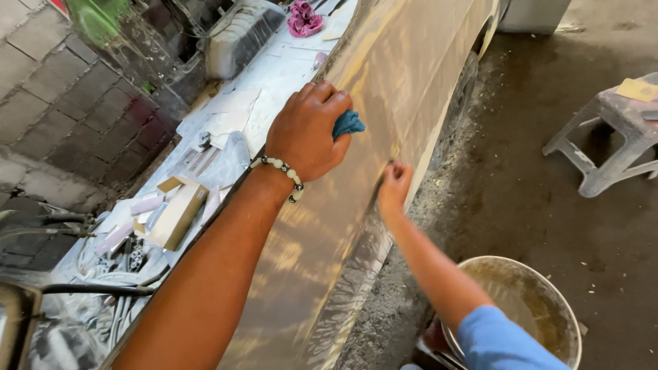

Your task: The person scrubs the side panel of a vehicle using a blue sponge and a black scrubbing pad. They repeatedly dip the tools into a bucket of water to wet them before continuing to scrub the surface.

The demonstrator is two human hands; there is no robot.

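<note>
Bucket (548, 288) of murky water (low) below right hand (394, 188).

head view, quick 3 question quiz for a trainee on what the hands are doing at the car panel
1. True or false: the left hand presses a blue cloth to the car panel.
2. What does the right hand touch? A) bucket B) panel C) stool
3. What is worn on the left wrist?

Key: 1 true. 2 B; the bucket and the stool stand apart on the floor. 3 a beaded bracelet.
</note>
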